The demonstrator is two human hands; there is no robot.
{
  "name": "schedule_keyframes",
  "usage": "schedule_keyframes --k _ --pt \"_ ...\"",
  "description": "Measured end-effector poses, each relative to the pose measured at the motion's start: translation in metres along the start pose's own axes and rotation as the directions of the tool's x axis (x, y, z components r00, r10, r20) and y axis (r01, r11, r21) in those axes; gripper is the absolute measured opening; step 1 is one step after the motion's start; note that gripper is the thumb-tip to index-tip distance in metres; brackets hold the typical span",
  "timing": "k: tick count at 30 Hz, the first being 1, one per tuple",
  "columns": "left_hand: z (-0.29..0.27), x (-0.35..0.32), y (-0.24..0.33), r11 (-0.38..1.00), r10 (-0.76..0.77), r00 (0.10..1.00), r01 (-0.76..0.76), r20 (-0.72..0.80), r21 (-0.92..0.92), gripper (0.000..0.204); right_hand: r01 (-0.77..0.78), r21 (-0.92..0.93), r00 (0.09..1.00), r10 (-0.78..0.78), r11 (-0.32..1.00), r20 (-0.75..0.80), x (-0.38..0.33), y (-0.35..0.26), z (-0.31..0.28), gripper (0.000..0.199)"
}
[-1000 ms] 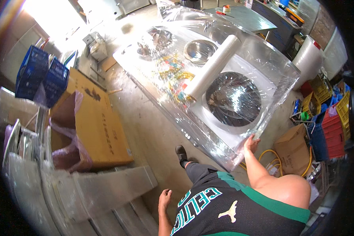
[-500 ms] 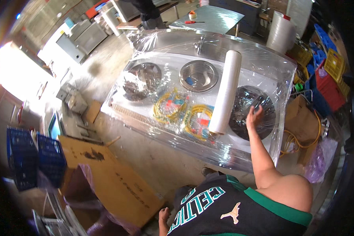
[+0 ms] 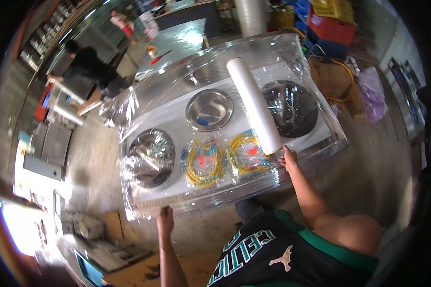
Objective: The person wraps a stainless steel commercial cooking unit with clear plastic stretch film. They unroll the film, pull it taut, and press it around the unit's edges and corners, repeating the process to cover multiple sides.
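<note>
A wide steel stove unit (image 3: pixel 172 191) lies in front of me under clear, shiny stretch film. On top of it a long white roll of stretch film (image 3: pixel 255 106) rests at a slant over the right side. My right hand (image 3: pixel 289 159) is at the roll's near end, by the stove's front edge, fingers curled; what they grip is hidden. At the front left corner my left hand (image 3: pixel 165 221) is closed against the wrapped edge, and I cannot make out what it holds. Beneath the film lie two bagged coils of yellow hose (image 3: pixel 204 165), a steel bowl (image 3: pixel 209 110) and two dark round burner wells (image 3: pixel 290 109).
Behind the stove stands a metal table (image 3: pixel 177 40) with a red-handled tool (image 3: pixel 159 58). A person in black (image 3: pixel 93 67) is at the far left. Stacked crates (image 3: pixel 330 28), a cardboard box (image 3: pixel 330 81) and purple plastic wrap (image 3: pixel 372 93) are on the right.
My view has turned, so the stove sits differently in it. My right hand has moved from above the right burner to the roll's near end; my left hand has come up to the stove's front edge.
</note>
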State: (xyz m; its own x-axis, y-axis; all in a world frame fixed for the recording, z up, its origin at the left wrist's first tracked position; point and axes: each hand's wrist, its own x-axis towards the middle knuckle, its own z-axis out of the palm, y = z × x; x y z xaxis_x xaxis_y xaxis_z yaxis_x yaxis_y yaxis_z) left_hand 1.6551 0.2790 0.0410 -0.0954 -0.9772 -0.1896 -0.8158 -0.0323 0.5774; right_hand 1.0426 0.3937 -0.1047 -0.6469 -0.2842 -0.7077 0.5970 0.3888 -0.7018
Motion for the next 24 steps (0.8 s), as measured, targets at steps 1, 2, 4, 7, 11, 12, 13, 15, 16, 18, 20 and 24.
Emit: schedule_keyframes --k 1,2,4,7,11,12,13,15,16,18,20,24 --pt "-0.02 0.051 0.039 0.99 0.121 0.992 -0.123 0.024 0.066 0.034 -0.059 0.082 0.995 0.052 0.995 0.086 -0.002 0.004 0.004 0.062" --pt "-0.033 0.094 0.082 0.957 0.283 0.959 -0.281 -0.017 0.069 0.036 -0.088 0.177 0.99 0.066 0.98 0.128 -0.004 0.008 0.01 0.063" --pt "-0.05 0.17 0.174 0.882 0.461 0.887 -0.46 0.012 0.1 0.034 -0.113 0.299 0.986 0.071 0.947 0.148 -0.005 0.013 0.029 0.076" --pt "-0.04 0.261 0.308 0.772 0.635 0.767 -0.632 0.088 -0.06 0.034 0.019 0.541 0.989 -0.096 0.841 0.115 -0.005 0.02 0.055 0.075" --pt "0.026 0.359 0.446 0.591 0.792 0.568 -0.805 0.222 -0.046 0.03 0.134 0.639 0.968 -0.237 0.757 0.077 -0.004 0.018 0.068 0.05" --pt "0.049 0.383 0.474 0.523 0.823 0.5 -0.852 0.272 -0.016 0.032 0.135 0.639 0.975 -0.215 0.757 0.049 -0.004 0.016 0.068 0.046" --pt "0.071 0.406 0.497 0.462 0.838 0.439 -0.887 0.325 0.007 0.035 0.14 0.681 0.968 -0.243 0.719 0.057 -0.005 0.015 0.067 0.044" --pt "0.118 0.446 0.541 0.467 0.81 0.455 -0.882 0.369 0.063 0.042 0.156 0.7 0.978 -0.21 0.697 -0.008 -0.007 0.011 0.063 0.044" --pt "0.14 0.462 0.561 0.45 0.838 0.425 -0.893 0.341 0.008 0.047 0.152 0.699 0.981 -0.193 0.699 -0.02 -0.008 0.008 0.062 0.045" --pt "0.178 0.479 0.588 0.474 0.826 0.435 -0.88 0.358 -0.024 0.054 0.153 0.701 0.978 -0.208 0.696 -0.006 -0.013 0.003 0.061 0.047" --pt "0.207 0.487 0.608 0.5 0.79 0.463 -0.866 0.403 0.015 0.057 0.092 0.766 0.976 -0.211 0.636 0.057 -0.019 -0.003 0.063 0.049" --pt "0.234 0.49 0.624 0.605 0.682 0.536 -0.796 0.497 0.028 0.071 0.098 0.857 0.984 -0.175 0.506 -0.01 -0.039 -0.015 0.08 0.05"
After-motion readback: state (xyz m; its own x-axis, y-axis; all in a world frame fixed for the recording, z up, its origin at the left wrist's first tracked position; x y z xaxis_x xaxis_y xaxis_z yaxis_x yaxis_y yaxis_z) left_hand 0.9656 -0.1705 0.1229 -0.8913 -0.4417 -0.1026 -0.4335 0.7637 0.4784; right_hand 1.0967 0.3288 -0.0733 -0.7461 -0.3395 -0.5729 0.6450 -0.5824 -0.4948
